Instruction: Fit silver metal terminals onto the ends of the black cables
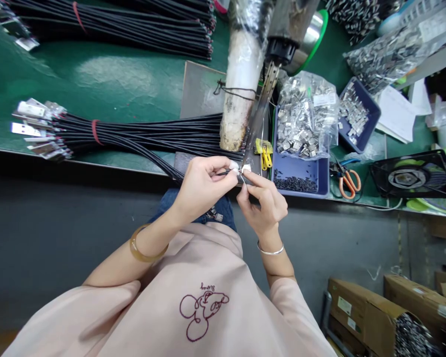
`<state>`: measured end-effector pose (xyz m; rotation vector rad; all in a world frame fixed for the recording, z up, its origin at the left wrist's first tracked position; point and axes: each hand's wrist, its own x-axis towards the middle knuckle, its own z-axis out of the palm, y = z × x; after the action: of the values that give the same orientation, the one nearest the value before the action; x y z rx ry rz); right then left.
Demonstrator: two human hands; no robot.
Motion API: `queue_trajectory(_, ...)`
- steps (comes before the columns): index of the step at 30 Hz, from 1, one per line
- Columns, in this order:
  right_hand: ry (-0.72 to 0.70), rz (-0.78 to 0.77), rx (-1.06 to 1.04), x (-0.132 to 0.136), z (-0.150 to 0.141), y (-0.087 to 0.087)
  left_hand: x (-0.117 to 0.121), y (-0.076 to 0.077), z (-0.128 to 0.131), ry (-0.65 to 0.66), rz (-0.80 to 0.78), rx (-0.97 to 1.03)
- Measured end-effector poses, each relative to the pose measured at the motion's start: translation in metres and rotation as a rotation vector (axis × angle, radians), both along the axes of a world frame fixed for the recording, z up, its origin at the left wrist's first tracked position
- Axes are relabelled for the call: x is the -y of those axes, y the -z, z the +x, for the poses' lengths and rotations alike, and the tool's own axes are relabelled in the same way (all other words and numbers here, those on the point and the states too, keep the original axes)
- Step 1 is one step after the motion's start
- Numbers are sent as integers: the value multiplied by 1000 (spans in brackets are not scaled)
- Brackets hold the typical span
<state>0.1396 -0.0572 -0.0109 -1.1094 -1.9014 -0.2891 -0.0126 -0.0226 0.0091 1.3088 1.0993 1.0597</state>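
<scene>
My left hand [204, 184] pinches the end of a thin black cable [226, 173] between thumb and forefinger, at the table's front edge. Right against it, my right hand [264, 201] is closed in a pinch at the same cable end. Something small and silvery shows between the fingertips, too small to name. From the left, a bundle of black cables [144, 131] runs towards my hands, tied with a red band [95, 132] and ending in metal plugs [33, 126]. Just above my fingertips ends a perforated metal tube [262, 109] of a mounted tool.
A taped white pipe [240, 84] hangs beside the tube. Close right lie a yellow cutter [266, 157], a blue tray [322, 183] with a bag of metal shells [306, 119], and orange-handled pliers [350, 184]. A black fan [412, 174] stands further right. More cables [134, 29] lie behind.
</scene>
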Motion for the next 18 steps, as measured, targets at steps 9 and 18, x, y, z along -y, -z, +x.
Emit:
queue_trajectory(9,35,-158,-230,3,-1,-10,3,-2,-4,23,102,-83)
queue_trajectory(18,-27,-361,-351,-1,-3,-17,-1,-1,-1,-32,20,-29)
